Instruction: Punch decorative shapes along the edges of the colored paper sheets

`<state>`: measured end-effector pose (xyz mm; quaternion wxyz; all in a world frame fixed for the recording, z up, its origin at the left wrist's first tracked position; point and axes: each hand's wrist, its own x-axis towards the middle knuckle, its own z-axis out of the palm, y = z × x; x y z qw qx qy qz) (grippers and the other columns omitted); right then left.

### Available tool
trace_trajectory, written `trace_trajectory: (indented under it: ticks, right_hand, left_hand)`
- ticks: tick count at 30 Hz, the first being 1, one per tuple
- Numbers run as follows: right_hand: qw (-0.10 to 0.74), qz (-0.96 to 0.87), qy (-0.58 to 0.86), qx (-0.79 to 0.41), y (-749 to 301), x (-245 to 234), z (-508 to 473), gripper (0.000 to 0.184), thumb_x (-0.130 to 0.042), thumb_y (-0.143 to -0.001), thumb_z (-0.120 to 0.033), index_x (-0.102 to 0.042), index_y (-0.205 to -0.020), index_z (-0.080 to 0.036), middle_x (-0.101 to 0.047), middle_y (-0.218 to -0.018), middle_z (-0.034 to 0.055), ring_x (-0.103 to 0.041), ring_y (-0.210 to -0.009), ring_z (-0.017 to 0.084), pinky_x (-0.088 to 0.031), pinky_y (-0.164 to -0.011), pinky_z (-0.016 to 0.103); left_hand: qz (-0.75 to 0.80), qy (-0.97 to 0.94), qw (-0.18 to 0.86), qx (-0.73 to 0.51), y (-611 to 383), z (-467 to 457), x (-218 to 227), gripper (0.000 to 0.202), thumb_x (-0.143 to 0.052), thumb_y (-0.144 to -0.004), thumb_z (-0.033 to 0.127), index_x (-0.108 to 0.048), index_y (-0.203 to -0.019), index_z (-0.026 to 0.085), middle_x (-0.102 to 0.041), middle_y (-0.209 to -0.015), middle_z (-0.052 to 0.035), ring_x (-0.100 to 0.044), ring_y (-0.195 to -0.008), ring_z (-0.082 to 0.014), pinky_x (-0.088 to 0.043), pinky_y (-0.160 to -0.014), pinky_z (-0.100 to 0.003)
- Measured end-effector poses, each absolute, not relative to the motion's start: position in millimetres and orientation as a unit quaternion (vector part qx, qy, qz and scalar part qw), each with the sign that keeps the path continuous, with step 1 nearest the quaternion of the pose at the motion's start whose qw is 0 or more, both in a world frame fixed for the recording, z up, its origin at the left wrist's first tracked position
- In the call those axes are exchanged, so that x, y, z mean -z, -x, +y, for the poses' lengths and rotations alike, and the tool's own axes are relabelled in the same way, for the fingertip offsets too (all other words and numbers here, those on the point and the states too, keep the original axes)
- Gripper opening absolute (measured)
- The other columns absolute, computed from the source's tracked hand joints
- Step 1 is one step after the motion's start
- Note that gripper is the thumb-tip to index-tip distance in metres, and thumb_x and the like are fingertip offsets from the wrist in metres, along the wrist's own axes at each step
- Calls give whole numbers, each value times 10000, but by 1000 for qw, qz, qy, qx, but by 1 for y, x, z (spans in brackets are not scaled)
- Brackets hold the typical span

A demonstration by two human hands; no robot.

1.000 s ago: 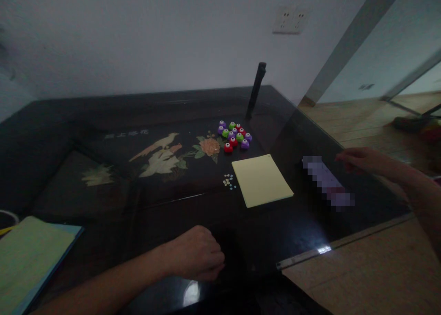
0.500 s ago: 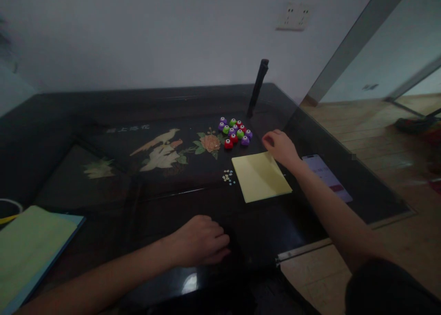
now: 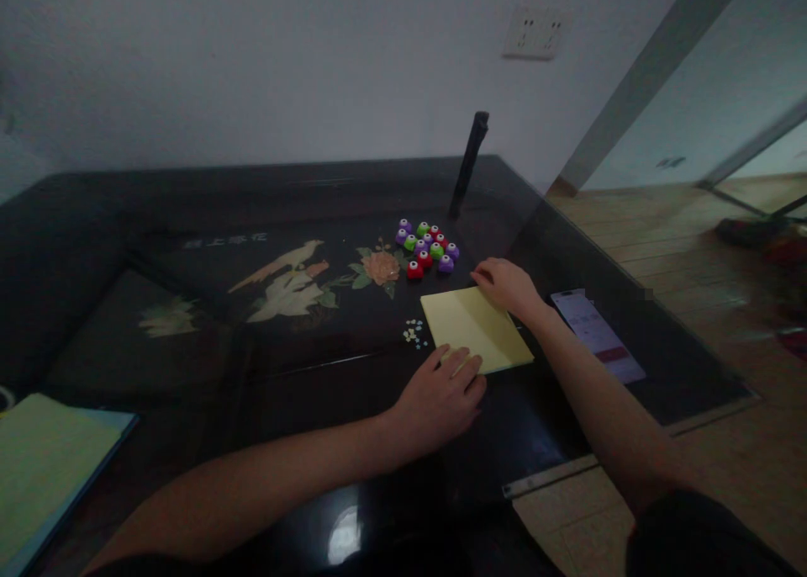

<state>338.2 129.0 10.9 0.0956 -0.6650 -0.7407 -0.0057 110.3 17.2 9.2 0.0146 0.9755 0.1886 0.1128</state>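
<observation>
A square of yellow paper [image 3: 482, 325] lies flat on the glossy black table. My left hand [image 3: 445, 396] rests on its near left edge, fingers spread and lying on the paper. At the far edge is my right hand [image 3: 508, 287], its fingers bent and pressed together on the margin there; the exact contact under the fingertips is hidden. Left of the paper lie several tiny pale pieces [image 3: 413, 333]. Beyond it sits a cluster of small red, green and purple beads with eye-like white tops [image 3: 424, 259].
A black upright rod [image 3: 468, 165] stands behind the cluster. Right of my right forearm lies a phone [image 3: 596, 333] with its screen lit. More yellow and blue sheets [image 3: 54, 468] lie at the left. The tabletop [image 3: 303, 409] bears a bird-and-flower picture.
My left hand has moved right and forward onto the paper's near edge and spread its fingers. My right hand has come down slightly onto the far edge.
</observation>
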Motion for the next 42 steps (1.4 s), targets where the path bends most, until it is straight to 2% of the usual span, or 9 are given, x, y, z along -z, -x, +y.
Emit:
trace_trajectory:
  ticks: [6,14,21,26,33,36,38,40,42]
  right_hand:
    - [71,-752,655,-7,-341,-11,128,290,-472,-904,-403,-629,-770,-200,-661,-815,74,-580,-745,210,-398,-638,309]
    - [55,-778,626,-19,-351,-11,127,309,-507,-877,-422,-556,-676,-193,-580,-779,81,-550,-822,233,-403,-753,340]
    - [71,-771,621,-121,-351,-31,119,227,-517,-849,-419,-488,-771,-207,-588,-755,39,-524,-653,178,-349,-577,279]
    - [77,-751,631,-178,-348,-37,115,211,-533,-826,-419,-510,-799,-211,-590,-701,15,-514,-604,160,-339,-548,260]
    - [156,-753,576,-279,-359,-55,109,259,-643,-733,-404,-605,-861,-182,-626,-858,33,-572,-766,186,-435,-668,273]
    - [198,-710,582,-344,-361,-57,97,309,-685,-699,-396,-631,-926,-192,-639,-849,18,-587,-738,185,-457,-643,280]
    - [260,-656,601,-375,-361,-55,85,330,-706,-680,-394,-630,-931,-194,-643,-801,9,-597,-693,185,-468,-604,282]
    - [332,-605,623,-369,-361,-52,69,338,-725,-670,-395,-628,-924,-194,-638,-740,-1,-592,-633,175,-463,-555,275]
    - [385,-573,646,-326,-361,-52,52,344,-735,-675,-400,-636,-936,-199,-617,-666,-17,-555,-545,152,-427,-484,254]
  left_hand:
    - [183,-976,23,-120,-105,16,-5,363,-577,-881,318,-549,-1182,118,-550,-1309,-120,-477,-1230,-283,-370,-1036,-455]
    - [185,-974,36,-127,-104,16,-3,372,-575,-874,307,-544,-1190,113,-558,-1291,-113,-493,-1193,-284,-400,-1018,-453]
    - [189,-973,44,-122,-105,16,-5,355,-543,-889,298,-534,-1193,114,-574,-1242,-117,-517,-1148,-275,-430,-965,-418]
    - [191,-973,45,-118,-104,14,-4,354,-539,-889,284,-527,-1197,111,-569,-1249,-123,-514,-1147,-278,-437,-947,-415]
    - [190,-974,49,-116,-105,15,-4,340,-514,-904,288,-525,-1198,119,-572,-1245,-112,-509,-1152,-272,-428,-957,-407]
    - [188,-974,60,-112,-102,15,-6,360,-557,-883,299,-526,-1198,127,-574,-1237,-117,-509,-1153,-275,-398,-1000,-433]
    - [186,-971,78,-127,-99,20,-8,335,-576,-874,308,-546,-1166,148,-561,-1257,-121,-496,-1175,-284,-347,-1049,-469]
    - [200,-956,109,-183,-96,28,-11,347,-593,-857,277,-535,-1185,178,-488,-1350,-130,-427,-1257,-302,-284,-1091,-501]
    - [243,-912,166,-286,-96,42,-15,513,-623,-818,228,-441,-1297,209,-351,-1458,-143,-303,-1349,-316,-244,-1112,-511]
